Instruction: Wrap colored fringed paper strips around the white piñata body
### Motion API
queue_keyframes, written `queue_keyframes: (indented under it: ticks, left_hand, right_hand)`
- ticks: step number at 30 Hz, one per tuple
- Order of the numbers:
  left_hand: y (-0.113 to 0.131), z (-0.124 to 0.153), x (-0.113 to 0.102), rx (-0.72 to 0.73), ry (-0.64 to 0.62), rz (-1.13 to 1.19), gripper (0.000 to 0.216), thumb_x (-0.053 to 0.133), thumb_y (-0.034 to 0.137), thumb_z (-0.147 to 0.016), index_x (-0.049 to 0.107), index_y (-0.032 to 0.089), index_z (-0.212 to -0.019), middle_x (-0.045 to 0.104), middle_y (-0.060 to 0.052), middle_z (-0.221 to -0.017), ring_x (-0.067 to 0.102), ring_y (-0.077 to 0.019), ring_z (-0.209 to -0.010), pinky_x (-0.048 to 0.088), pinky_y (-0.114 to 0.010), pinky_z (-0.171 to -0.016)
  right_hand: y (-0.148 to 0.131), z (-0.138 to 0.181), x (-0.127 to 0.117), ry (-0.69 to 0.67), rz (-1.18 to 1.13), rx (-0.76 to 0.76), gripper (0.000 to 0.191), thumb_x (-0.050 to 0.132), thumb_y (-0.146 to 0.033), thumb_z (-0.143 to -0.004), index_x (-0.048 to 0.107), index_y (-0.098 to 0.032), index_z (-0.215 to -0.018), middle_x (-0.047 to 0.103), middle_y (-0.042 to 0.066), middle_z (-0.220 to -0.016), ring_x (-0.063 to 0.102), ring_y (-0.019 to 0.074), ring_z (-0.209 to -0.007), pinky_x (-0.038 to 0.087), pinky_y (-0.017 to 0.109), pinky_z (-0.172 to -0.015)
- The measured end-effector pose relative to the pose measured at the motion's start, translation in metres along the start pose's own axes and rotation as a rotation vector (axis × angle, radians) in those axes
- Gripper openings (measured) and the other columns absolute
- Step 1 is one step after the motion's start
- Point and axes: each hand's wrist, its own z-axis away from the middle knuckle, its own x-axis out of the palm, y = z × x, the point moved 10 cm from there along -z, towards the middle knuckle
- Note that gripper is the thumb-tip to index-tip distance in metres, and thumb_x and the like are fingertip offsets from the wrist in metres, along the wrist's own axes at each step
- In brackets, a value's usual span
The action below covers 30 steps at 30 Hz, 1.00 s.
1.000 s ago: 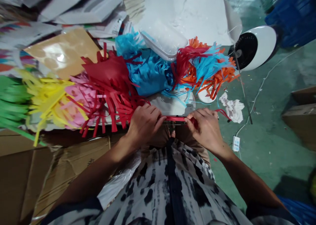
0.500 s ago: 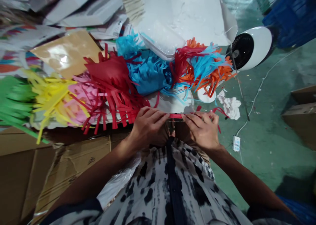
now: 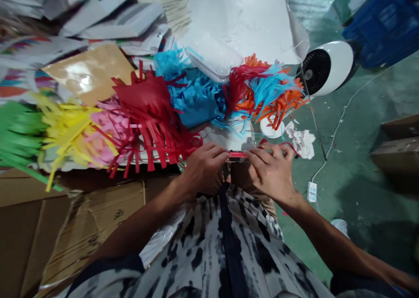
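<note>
A narrow red paper strip (image 3: 238,154) stretches between my hands along the front edge of the work surface. Its left end is pinched in the bent fingers of my left hand (image 3: 203,166). My right hand (image 3: 274,172) presses its curled fingers on the other end, where a loose red piece loops out beyond the knuckles. Right behind my left hand lies a heap of red fringed paper (image 3: 152,114). Blue fringed paper (image 3: 198,99) sits behind the strip, beside a bundle of orange fringed paper (image 3: 271,97) with red and light-blue strands. My thumbs are mostly hidden.
Yellow fringed paper (image 3: 70,128) and green fringed paper (image 3: 19,128) lie at the left. A clear plastic tray (image 3: 212,58) rests at the back. On the right are crumpled tissue (image 3: 301,141), a white-and-black fan (image 3: 330,66) and a power strip (image 3: 312,191) with its cord.
Both hands stay on the red strip, with the right fingers shifted slightly. The view has moved a little, and a pale shoe-like shape now shows on the floor at the lower right.
</note>
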Motion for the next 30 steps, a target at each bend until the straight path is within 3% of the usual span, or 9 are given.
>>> queue_keyframes:
  ticks: [9, 15, 23, 30]
  left_hand:
    - [-0.016, -0.002, 0.006, -0.073, -0.008, -0.062, 0.017, 0.052, 0.023, -0.106, 0.066, 0.016, -0.100, 0.072, -0.009, -0.098, 0.059, -0.0255, -0.093, 0.048, -0.039, -0.084]
    - [-0.033, 0.000, -0.002, -0.209, -0.051, -0.138, 0.024, 0.054, 0.033, -0.107, 0.067, 0.019, -0.093, 0.071, -0.008, -0.093, 0.059, -0.0262, -0.091, 0.040, -0.042, -0.077]
    - [-0.055, 0.001, -0.008, -0.342, -0.081, -0.037, 0.023, 0.069, 0.040, -0.099, 0.069, 0.021, -0.086, 0.073, -0.006, -0.093, 0.058, -0.0274, -0.096, 0.036, -0.042, -0.078]
    - [-0.060, 0.001, -0.013, -0.338, -0.110, -0.042, 0.016, 0.066, 0.035, -0.097, 0.067, 0.022, -0.086, 0.073, -0.007, -0.089, 0.061, -0.0284, -0.091, 0.037, -0.040, -0.074]
  right_hand:
    - [0.003, -0.017, 0.023, -0.068, -0.141, 0.062, 0.025, 0.052, -0.033, -0.108, 0.074, -0.023, -0.100, 0.076, 0.006, -0.104, 0.057, 0.0259, -0.109, 0.027, 0.044, -0.097]
    - [0.010, -0.025, 0.028, -0.144, -0.056, 0.085, 0.029, 0.048, -0.037, -0.109, 0.069, -0.020, -0.097, 0.072, 0.009, -0.099, 0.055, 0.0285, -0.104, 0.027, 0.044, -0.095]
    - [0.020, -0.027, 0.025, -0.209, -0.060, 0.094, 0.023, 0.050, -0.034, -0.106, 0.065, -0.020, -0.097, 0.071, 0.008, -0.100, 0.053, 0.0284, -0.103, 0.026, 0.043, -0.088]
    - [0.025, -0.026, 0.025, -0.223, -0.111, 0.243, 0.012, 0.055, -0.027, -0.098, 0.065, -0.021, -0.095, 0.071, 0.008, -0.102, 0.051, 0.0283, -0.108, 0.027, 0.044, -0.086]
